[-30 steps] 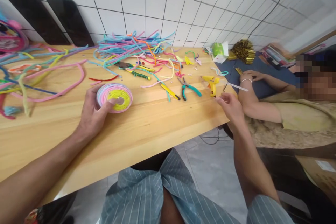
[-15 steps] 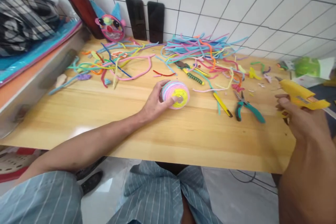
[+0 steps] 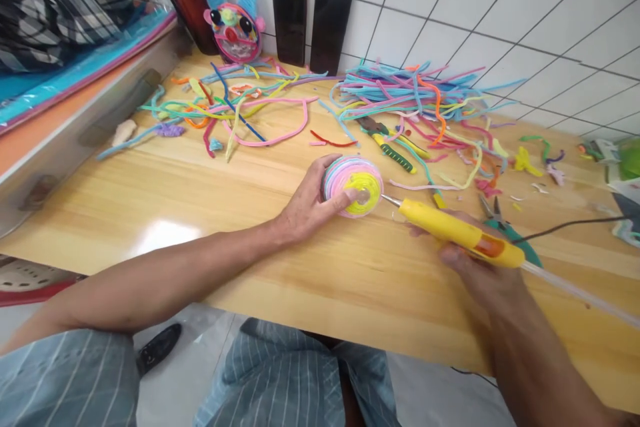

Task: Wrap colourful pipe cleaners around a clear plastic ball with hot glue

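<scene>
My left hand (image 3: 313,203) is closed around a round coil of pipe cleaners (image 3: 354,170), banded in blue and pink with a yellow middle. Its thumb presses on the yellow part, and the palm side of the coil is hidden. In my right hand (image 3: 475,267) is a yellow hot glue gun (image 3: 443,223), its fingers wrapped around the handle. The metal nozzle points left and comes close to the coil's right edge; I cannot tell whether they touch. A clear glue stick (image 3: 575,290) sticks out of the gun's back end.
Loose pipe cleaners (image 3: 390,93) are heaped along the wall. Green-handled pliers (image 3: 395,153) and teal pliers (image 3: 520,240) lie to the right. Two black phones (image 3: 289,17) lean on the tiles beside a pink face figure (image 3: 237,37). A plastic box (image 3: 100,140) borders the left.
My right hand has brought the glue gun in from the far right to the coil's side. The left hand keeps its hold on the coil. The camera view has shifted slightly.
</scene>
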Motion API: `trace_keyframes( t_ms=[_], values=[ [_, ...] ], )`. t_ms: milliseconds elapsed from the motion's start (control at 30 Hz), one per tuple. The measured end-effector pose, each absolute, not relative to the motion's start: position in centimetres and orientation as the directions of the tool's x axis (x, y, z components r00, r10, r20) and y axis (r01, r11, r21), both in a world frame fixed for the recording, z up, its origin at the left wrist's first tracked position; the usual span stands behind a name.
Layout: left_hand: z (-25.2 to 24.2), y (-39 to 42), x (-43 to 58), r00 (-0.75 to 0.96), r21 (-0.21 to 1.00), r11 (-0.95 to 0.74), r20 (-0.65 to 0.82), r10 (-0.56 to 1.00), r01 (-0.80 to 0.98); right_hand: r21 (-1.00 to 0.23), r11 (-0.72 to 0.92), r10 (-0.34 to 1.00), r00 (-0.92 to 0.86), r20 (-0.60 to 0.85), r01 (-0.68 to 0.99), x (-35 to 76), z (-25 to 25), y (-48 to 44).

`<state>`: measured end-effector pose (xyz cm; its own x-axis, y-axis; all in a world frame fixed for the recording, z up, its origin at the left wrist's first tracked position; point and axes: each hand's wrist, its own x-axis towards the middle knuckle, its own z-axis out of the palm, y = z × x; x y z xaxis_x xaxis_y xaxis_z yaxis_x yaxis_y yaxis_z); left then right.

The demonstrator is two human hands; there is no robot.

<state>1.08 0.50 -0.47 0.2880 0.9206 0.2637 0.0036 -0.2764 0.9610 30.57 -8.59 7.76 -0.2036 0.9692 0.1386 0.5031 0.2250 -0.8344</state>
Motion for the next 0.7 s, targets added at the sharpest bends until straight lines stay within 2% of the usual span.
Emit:
trace_keyframes(
  t_ms=[133,700],
  values=[
    [-0.4,0.2,1.0,0.295,0.951,-0.309,0.285,0.912,0.035,-0.815,0.254,0.965,-0.198,0.174,0.521,30.32,7.6,-8.38],
    [0.28,-0.27,1.31,0.336,0.947,-0.31,0.265,0.904,0.088,-0.775,0.21,0.972,-0.214,0.099,0.596,29.95,7.36,-8.26]
  ],
)
